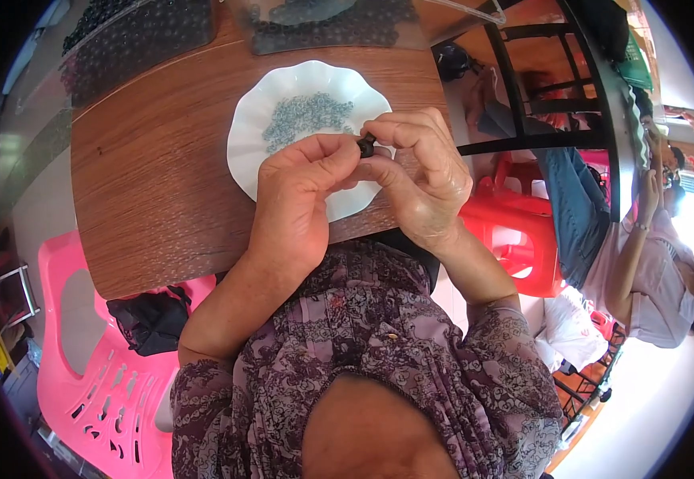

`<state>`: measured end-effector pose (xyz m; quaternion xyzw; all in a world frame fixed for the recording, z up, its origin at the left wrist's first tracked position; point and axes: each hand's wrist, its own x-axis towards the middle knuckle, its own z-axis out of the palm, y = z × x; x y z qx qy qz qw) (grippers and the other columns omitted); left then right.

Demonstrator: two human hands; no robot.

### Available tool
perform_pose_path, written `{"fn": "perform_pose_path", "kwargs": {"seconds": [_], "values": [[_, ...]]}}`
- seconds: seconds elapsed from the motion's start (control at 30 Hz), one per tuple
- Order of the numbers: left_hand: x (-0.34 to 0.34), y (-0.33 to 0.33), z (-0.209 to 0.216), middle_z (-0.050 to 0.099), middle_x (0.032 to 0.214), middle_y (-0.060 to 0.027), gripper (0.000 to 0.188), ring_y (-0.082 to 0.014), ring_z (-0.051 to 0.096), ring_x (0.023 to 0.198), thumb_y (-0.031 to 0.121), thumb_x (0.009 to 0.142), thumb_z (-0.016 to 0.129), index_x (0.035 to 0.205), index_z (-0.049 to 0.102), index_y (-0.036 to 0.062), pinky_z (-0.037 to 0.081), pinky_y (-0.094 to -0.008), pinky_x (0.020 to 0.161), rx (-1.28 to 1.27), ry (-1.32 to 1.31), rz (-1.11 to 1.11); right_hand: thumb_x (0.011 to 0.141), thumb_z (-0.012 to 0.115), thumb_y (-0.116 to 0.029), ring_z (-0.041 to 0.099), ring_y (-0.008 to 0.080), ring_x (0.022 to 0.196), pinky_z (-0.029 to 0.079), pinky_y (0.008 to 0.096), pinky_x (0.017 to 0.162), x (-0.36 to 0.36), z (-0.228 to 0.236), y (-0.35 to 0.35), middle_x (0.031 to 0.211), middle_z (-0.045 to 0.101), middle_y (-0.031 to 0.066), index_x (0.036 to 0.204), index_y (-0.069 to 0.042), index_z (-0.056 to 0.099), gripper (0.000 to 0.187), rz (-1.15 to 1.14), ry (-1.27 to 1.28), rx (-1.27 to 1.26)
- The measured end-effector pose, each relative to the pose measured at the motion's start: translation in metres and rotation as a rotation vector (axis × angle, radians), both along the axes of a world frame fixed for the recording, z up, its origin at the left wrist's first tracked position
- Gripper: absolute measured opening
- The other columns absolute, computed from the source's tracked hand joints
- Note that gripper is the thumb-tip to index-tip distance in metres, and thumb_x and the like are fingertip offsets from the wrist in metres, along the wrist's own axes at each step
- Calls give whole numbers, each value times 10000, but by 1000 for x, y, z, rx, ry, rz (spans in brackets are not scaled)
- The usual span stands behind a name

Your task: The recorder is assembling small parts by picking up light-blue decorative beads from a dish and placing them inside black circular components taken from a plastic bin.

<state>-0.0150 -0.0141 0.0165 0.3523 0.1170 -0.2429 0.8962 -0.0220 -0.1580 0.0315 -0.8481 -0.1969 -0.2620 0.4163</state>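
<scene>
Over the near right side of a white scalloped plate (pixel 243 132), my two hands meet at the fingertips. Between them is a small black round part (pixel 366 147), its exact kind too small to make out. My left hand (pixel 299 184) pinches it from the left with thumb and forefinger. From the right, my right hand (pixel 427 176) closes thumb and fingers on the same part. Many tiny clear bluish rings (pixel 307 116) lie heaped on the plate, partly behind my left hand.
The plate stands on a brown wooden table (pixel 147 184). Clear bags of dark small parts (pixel 143 48) and a second tray-like bag (pixel 331 28) lie at its far edge. A pink chair (pixel 107 383) with a black bag (pixel 151 319) is left; red stools (pixel 515 231) and another person (pixel 642 263) are right.
</scene>
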Motion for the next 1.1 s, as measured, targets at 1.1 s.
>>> {"fn": "perform_pose_path", "kwargs": {"seconds": [1.1], "values": [[1,-4,-7,636,877,-102,98,-160,589,813,5,819,590,868,618,-76,450,-282,811,-86,-84,36,537,685,21,526,260,706,407,344,609,4,-8,-3,800,577,106,889,8,576,369,-47,-149,-160]]}}
